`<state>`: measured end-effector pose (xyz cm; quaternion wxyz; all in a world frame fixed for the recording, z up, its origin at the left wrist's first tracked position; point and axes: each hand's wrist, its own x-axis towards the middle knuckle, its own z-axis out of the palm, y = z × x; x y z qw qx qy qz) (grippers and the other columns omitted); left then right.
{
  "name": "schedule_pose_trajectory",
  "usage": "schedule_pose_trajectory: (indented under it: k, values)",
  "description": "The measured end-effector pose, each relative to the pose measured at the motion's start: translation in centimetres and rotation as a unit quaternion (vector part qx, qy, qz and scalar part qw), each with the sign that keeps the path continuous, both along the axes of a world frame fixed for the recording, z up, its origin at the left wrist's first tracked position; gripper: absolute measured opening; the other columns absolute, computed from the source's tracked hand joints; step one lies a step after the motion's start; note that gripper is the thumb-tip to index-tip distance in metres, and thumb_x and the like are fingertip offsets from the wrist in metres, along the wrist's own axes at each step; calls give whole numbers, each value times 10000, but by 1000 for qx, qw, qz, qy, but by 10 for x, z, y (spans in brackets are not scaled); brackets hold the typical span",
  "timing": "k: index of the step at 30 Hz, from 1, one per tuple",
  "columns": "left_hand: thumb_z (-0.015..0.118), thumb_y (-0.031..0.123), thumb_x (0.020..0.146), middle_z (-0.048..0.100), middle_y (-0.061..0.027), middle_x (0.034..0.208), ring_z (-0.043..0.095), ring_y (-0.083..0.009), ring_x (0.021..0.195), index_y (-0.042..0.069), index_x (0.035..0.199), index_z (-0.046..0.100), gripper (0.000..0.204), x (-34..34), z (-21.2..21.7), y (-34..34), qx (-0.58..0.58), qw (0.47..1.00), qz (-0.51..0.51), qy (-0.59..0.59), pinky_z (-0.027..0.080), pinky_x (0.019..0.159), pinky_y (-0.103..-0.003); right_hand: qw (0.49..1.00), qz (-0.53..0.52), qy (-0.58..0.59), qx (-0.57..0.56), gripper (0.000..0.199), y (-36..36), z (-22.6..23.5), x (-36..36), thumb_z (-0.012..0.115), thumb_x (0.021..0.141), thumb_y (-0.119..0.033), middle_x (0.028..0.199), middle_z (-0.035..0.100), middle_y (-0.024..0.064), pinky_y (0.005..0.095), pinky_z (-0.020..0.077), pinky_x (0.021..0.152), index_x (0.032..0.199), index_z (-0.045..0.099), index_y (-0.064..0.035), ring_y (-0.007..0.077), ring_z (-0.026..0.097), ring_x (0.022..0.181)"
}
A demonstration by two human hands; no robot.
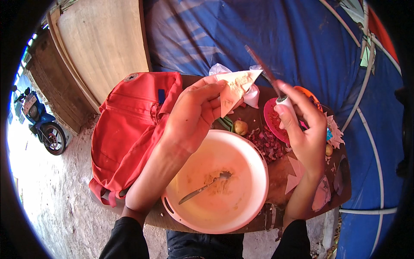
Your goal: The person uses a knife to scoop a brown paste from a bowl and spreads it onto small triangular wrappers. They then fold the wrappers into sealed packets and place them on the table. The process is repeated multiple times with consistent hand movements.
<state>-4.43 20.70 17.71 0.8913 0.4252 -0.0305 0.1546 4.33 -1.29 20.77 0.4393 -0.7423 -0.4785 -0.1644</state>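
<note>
two hands are seen over one pink bowl (254, 190). one triangular folded wrapper (235, 88) is pinched in the left hand (194, 114), above the bowl's far rim. one knife (265, 73) is gripped in the closed right hand (304, 129). one spoon (206, 186) is left lying in the bowl, one red backpack (129, 125) is parked to the left.

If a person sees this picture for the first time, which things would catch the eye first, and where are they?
The large pale basin fills the centre foreground, with a metal spoon lying in it. Above it, the left hand holds a folded paper triangle and the right hand grips a knife. A red bag lies to the left of the basin.
</note>
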Motion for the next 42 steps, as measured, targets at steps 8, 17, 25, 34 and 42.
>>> schedule_pose_trajectory:
  k: [8, 17, 25, 34, 42]
  values:
    - [502, 106, 998, 684, -196, 1217, 670, -267, 1148, -82, 1167, 615, 276, -4, 3, -2, -24, 998, -14, -47, 521, 1068, -431, 999, 26, 18, 15, 360, 4, -4, 9, 675, 973, -92, 943, 675, 35, 221, 495, 725, 1299, 631, 53, 59, 604, 760]
    - [479, 117, 989, 702, -202, 1178, 674, -286, 1142, -82, 1110, 636, 281, -9, 7, 2, 11, 998, -1, -57, 488, 1101, -445, 984, 81, 156, 19, 345, 9, -5, 1, 652, 991, -109, 795, 609, -10, 201, 423, 622, 1293, 635, 59, 42, 537, 666]
    - [445, 187, 995, 736, -169, 1076, 717, -225, 973, -75, 1122, 665, 364, -13, 11, -1, 0, 1000, 25, -14, 546, 906, -350, 994, 67, 80, 2, 346, 21, -19, 9, 678, 975, -105, 830, 602, 3, 213, 422, 597, 1290, 655, 36, 41, 508, 652]
    - [443, 147, 985, 725, -190, 1121, 709, -248, 1006, -108, 1153, 637, 361, -11, 14, 3, -83, 996, -39, -22, 538, 932, -357, 1000, 27, -1, -7, 363, 19, -12, 4, 711, 931, -70, 894, 641, 68, 245, 459, 746, 1263, 653, 66, 105, 574, 791]
    - [443, 140, 988, 715, -200, 1140, 700, -290, 1068, -115, 1175, 618, 361, -12, 12, 14, -76, 994, -69, -36, 540, 981, -413, 1000, 9, 0, -24, 362, 14, -5, 2, 711, 917, -57, 898, 648, 90, 259, 467, 780, 1253, 655, 68, 126, 585, 821]
